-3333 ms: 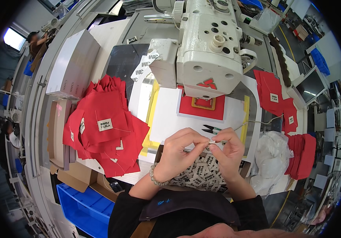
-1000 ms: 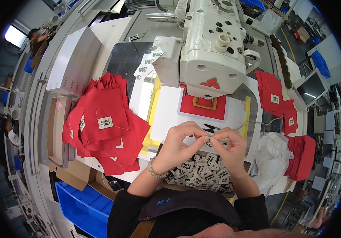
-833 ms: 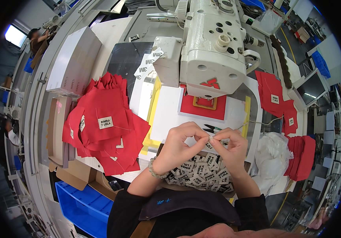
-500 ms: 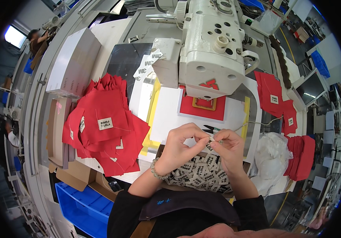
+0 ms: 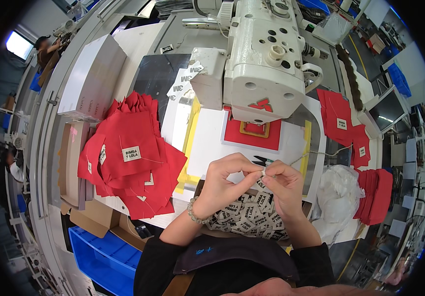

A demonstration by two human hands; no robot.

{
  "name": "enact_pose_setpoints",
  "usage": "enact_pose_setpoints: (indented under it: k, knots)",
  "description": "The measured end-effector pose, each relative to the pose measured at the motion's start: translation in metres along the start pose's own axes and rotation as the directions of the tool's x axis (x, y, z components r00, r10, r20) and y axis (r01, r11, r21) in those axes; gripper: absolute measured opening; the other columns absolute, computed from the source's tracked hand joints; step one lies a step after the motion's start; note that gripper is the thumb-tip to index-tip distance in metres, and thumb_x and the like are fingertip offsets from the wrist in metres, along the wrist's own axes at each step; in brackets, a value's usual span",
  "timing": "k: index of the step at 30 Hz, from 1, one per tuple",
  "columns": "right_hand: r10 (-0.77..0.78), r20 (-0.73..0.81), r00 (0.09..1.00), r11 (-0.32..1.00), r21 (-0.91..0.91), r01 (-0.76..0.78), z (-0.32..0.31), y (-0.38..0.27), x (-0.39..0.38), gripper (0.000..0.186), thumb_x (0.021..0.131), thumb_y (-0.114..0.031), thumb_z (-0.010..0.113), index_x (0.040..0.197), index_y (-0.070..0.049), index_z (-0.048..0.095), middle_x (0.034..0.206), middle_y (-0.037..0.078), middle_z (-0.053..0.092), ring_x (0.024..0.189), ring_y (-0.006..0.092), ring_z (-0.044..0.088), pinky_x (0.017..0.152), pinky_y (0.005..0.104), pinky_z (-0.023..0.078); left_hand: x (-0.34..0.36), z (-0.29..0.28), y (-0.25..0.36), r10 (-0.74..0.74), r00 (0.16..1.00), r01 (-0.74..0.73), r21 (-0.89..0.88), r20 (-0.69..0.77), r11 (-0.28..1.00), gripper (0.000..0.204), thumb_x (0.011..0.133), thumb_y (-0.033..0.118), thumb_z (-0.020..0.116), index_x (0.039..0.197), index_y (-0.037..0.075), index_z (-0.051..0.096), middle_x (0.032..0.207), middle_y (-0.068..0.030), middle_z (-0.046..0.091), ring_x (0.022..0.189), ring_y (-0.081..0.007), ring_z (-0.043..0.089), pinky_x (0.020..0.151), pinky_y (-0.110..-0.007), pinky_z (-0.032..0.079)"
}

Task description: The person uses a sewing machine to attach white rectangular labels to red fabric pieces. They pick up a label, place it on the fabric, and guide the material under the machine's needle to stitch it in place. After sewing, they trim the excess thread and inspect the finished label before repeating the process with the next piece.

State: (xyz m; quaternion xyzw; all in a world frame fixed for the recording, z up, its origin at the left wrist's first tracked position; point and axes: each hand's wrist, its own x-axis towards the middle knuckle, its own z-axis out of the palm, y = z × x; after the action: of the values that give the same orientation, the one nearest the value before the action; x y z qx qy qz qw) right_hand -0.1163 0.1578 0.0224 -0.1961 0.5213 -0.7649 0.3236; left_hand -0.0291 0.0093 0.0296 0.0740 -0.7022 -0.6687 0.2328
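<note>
My left hand (image 5: 228,182) and my right hand (image 5: 285,186) meet in front of me, each pinching an end of a small cream fabric label (image 5: 263,173). Fingertips cover most of that label. Beneath them sits a box heaped with loose cream labels (image 5: 247,214) that carry dark print. A piece of red fabric (image 5: 234,133) lies under the head of a white sewing machine (image 5: 264,74), with a yellowish frame (image 5: 254,128) on top of it. Just beyond my fingers are dark pointed tools, perhaps snips (image 5: 262,160), partly hidden.
To the left, red fabric pieces with sewn labels (image 5: 128,170) form a pile beside a white box (image 5: 94,74). A blue crate (image 5: 106,259) stands lower left. On the right are crumpled clear plastic (image 5: 338,192), stacked red pieces (image 5: 375,195) and labelled red pieces (image 5: 336,116).
My fingertips have shifted slightly on the label, which now looks a little more folded or turned between them. The rest stays put.
</note>
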Motion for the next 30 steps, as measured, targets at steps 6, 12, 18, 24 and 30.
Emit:
enact_pose_setpoints:
  k: [6, 12, 18, 24, 30]
  knots:
    - [-0.007, 0.011, 1.0, 1.0, 0.002, 0.007, -0.0004, 0.0004, 0.0002, 0.011, 0.079, 0.007, 0.066, 0.089, 0.001, 0.066, 0.089, 0.007, 0.06, 0.087, 0.0137, 0.055, 0.08, 0.0272, 0.042, 0.0007, -0.0002, 0.0004, -0.009, 1.0, 0.009, -0.023, 0.005, 1.0, 0.013, 0.077, -0.003, 0.07, 0.089, -0.001, 0.072, 0.077, -0.0074, 0.066, 0.071, -0.0119, 0.06, 0.066, -0.024, 0.046]
    - [-0.005, 0.012, 1.0, 1.0, 0.003, 0.004, 0.0004, -0.0001, 0.0003, 0.012, 0.079, 0.007, 0.066, 0.089, 0.001, 0.066, 0.089, 0.007, 0.06, 0.087, 0.0136, 0.055, 0.08, 0.0274, 0.042, 0.0007, -0.001, 0.0017, -0.026, 1.0, 0.027, -0.027, 0.01, 0.999, 0.012, 0.077, -0.003, 0.069, 0.089, -0.001, 0.072, 0.077, -0.0071, 0.066, 0.071, -0.0118, 0.06, 0.066, -0.024, 0.046]
    - [-0.053, 0.003, 0.999, 0.995, -0.085, 0.053, -0.0009, -0.0001, 0.0, 0.011, 0.078, 0.008, 0.066, 0.087, 0.001, 0.067, 0.089, 0.008, 0.061, 0.087, 0.014, 0.055, 0.08, 0.0274, 0.042, 0.0004, 0.0007, 0.0029, -0.013, 1.0, 0.013, 0.017, -0.001, 1.0, 0.011, 0.077, -0.003, 0.069, 0.088, -0.001, 0.072, 0.076, -0.0069, 0.066, 0.07, -0.0116, 0.06, 0.065, -0.024, 0.046]
    - [-0.065, -0.005, 0.998, 0.989, -0.13, 0.064, -0.0003, -0.0012, -0.0002, 0.011, 0.078, 0.008, 0.066, 0.087, 0.001, 0.067, 0.088, 0.008, 0.061, 0.086, 0.014, 0.056, 0.08, 0.027, 0.042, 0.0008, 0.0007, 0.0036, -0.005, 1.0, 0.005, 0.046, -0.004, 0.999, 0.011, 0.077, -0.003, 0.069, 0.087, 0.0, 0.072, 0.076, -0.0066, 0.066, 0.07, -0.0114, 0.06, 0.065, -0.024, 0.046]
    - [-0.081, -0.004, 0.997, 0.986, -0.146, 0.079, 0.0012, -0.0026, 0.0002, 0.011, 0.078, 0.008, 0.066, 0.087, 0.001, 0.066, 0.087, 0.007, 0.062, 0.084, 0.0137, 0.056, 0.079, 0.026, 0.042, 0.0006, 0.0009, 0.0021, 0.001, 1.0, -0.001, 0.039, -0.009, 0.999, 0.01, 0.077, -0.003, 0.068, 0.085, -0.001, 0.071, 0.076, -0.0067, 0.066, 0.069, -0.0111, 0.06, 0.065, -0.024, 0.046]
